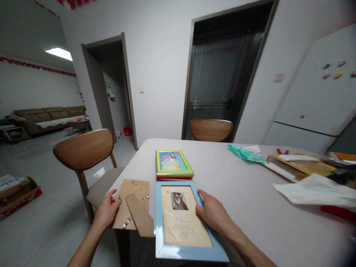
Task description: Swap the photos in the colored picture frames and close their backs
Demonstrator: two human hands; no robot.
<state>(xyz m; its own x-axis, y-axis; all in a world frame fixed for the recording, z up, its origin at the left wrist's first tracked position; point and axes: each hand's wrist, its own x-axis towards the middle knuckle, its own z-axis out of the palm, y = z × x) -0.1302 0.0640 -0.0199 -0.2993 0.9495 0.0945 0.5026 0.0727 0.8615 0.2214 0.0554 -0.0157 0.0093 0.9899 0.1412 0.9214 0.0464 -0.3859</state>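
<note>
A light-blue picture frame (159, 222) lies face up at the table's near edge, jutting toward me. Behind its front is a yellowed sheet (189, 230) with a small photo of a figure in a dark red dress. My right hand (214, 211) grips the frame's right side, thumb on top. Left of the frame is a brown backing board (141, 187) with metal clips and a fold-out stand (139, 215), reaching past the table edge. My left hand (107, 209) holds the board's left edge, fingers curled. Just beyond the blue frame, a lime-green picture frame (174, 172) rests on something red.
On the white table (222, 178), a teal plastic packet (246, 154), crumpled white paper (317, 189) and a yellow envelope (306, 165) lie to the right. Wooden chairs stand at the left (86, 148) and far side (211, 129).
</note>
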